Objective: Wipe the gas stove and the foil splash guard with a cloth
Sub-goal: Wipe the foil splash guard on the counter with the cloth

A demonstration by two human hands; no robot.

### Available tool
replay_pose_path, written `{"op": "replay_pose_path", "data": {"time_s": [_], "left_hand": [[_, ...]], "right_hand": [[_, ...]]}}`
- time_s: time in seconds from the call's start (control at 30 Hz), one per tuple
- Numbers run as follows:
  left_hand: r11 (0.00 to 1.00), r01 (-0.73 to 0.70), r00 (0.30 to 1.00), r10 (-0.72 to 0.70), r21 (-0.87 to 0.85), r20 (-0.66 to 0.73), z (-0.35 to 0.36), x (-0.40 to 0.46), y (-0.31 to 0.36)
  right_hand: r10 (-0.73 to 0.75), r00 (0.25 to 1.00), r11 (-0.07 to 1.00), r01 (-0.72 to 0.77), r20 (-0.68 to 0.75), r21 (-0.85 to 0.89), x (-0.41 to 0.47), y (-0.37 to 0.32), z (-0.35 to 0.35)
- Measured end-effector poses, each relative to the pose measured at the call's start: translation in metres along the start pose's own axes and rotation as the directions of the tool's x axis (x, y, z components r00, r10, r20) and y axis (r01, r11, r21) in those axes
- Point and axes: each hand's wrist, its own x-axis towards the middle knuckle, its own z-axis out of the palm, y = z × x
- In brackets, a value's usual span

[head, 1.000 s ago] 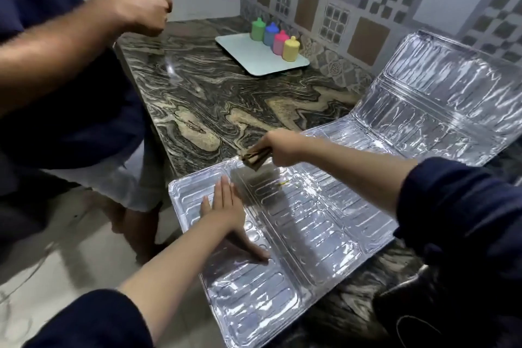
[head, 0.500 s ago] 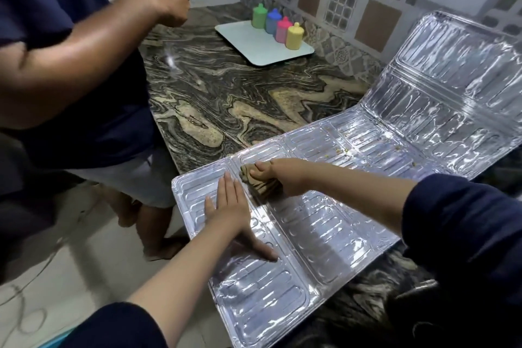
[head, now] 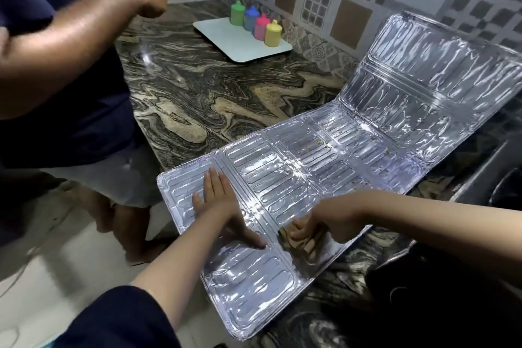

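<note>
Two hands work on the foil splash guard (head: 305,167), which lies unfolded across the marbled counter (head: 203,93) with its far panel propped up toward the tiled wall and its near end hanging over the counter edge. Left hand (head: 217,206) lies flat, fingers straight, pressing the near panel; right hand (head: 324,223) curls tight around a brown cloth (head: 302,243) against the foil. Beyond, four coloured bottles (head: 255,22) stand on a white tray (head: 226,37), and another person (head: 70,45) stands alongside.

Bare marbled countertop (head: 214,93) open at frame centre, white tray (head: 226,39) with four coloured bottles (head: 255,24) blocking the upper middle, bystander's forearm (head: 70,45) crowding upper left, raised foil splash guard (head: 437,79) panel walling the right.
</note>
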Motion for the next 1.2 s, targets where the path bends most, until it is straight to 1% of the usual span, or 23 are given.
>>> {"op": "replay_pose_path", "data": {"time_s": [0.07, 0.13, 0.2, 0.27, 0.33, 0.37, 0.5, 0.57, 0.67, 0.77, 0.83, 0.87, 0.9, 0.93, 1.0, 1.03, 1.2], "left_hand": [[1.000, 0.001, 1.000, -0.001, 0.001, -0.002, 0.001, 0.000, -0.001], [1.000, -0.008, 1.000, 0.008, -0.006, 0.002, 0.002, 0.000, -0.001], [1.000, -0.023, 1.000, 0.023, -0.014, 0.006, 0.002, -0.001, -0.002], [0.999, -0.038, 0.999, 0.038, -0.008, 0.003, 0.003, -0.003, -0.003], [0.999, -0.043, 0.999, 0.043, -0.006, -0.002, 0.005, -0.006, -0.005], [0.999, -0.040, 0.999, 0.040, -0.004, -0.002, 0.005, -0.008, -0.006], [0.999, -0.003, 1.000, 0.003, 0.037, 0.011, 0.005, -0.016, -0.013], [0.998, 0.001, 1.000, -0.002, 0.057, 0.019, 0.002, -0.019, -0.014], [0.995, -0.060, 0.998, 0.059, 0.077, 0.011, -0.005, -0.019, -0.009], [0.990, -0.130, 0.991, 0.132, 0.053, -0.029, -0.013, -0.014, -0.003], [0.989, -0.138, 0.989, 0.140, 0.045, -0.044, -0.015, -0.008, -0.002], [0.990, -0.134, 0.990, 0.136, 0.039, -0.047, -0.014, -0.005, -0.002], [0.991, -0.132, 0.990, 0.133, 0.032, -0.053, -0.011, -0.002, -0.003], [0.991, -0.131, 0.989, 0.132, 0.025, -0.063, -0.008, 0.002, -0.005], [0.991, -0.134, 0.987, 0.135, 0.021, -0.089, -0.002, 0.007, -0.008], [0.991, -0.134, 0.986, 0.135, 0.019, -0.101, 0.001, 0.009, -0.009], [0.994, -0.107, 0.984, 0.109, 0.025, -0.141, 0.002, 0.014, -0.009]], "right_hand": [[0.018, 0.993, 0.994, -0.031, 0.121, 0.102, -0.006, -0.001, 0.004], [0.017, 0.981, 0.988, -0.046, 0.193, 0.145, -0.008, -0.002, 0.008], [0.045, 0.974, 0.991, -0.071, 0.222, 0.113, -0.010, -0.001, 0.010], [0.069, 0.966, 0.996, -0.080, 0.249, 0.036, -0.010, 0.000, 0.007], [0.085, 0.964, 0.995, -0.095, 0.253, 0.027, -0.012, 0.001, -0.002], [0.094, 0.971, 0.995, -0.101, 0.221, 0.024, -0.015, 0.002, -0.011], [0.125, 0.992, 0.989, -0.126, 0.007, 0.075, -0.024, 0.005, -0.057], [0.143, 0.979, 0.984, -0.124, -0.146, 0.128, -0.024, 0.007, -0.077], [0.139, 0.914, 0.985, -0.089, -0.381, 0.144, -0.008, 0.007, -0.104], [0.122, 0.815, 0.992, -0.116, -0.566, 0.047, 0.024, 0.004, -0.123], [0.091, 0.752, 0.992, -0.126, -0.652, -0.007, 0.048, 0.004, -0.129], [0.075, 0.733, 0.991, -0.131, -0.676, -0.032, 0.060, 0.006, -0.131], [0.068, 0.734, 0.989, -0.141, -0.676, -0.054, 0.071, 0.008, -0.130], [0.070, 0.756, 0.986, -0.152, -0.651, -0.071, 0.084, 0.012, -0.129], [0.090, 0.827, 0.980, -0.173, -0.554, -0.098, 0.103, 0.017, -0.120], [0.096, 0.849, 0.979, -0.175, -0.519, -0.105, 0.110, 0.020, -0.115], [0.028, 0.888, 0.978, -0.120, -0.458, -0.172, 0.107, 0.031, -0.104]]}}
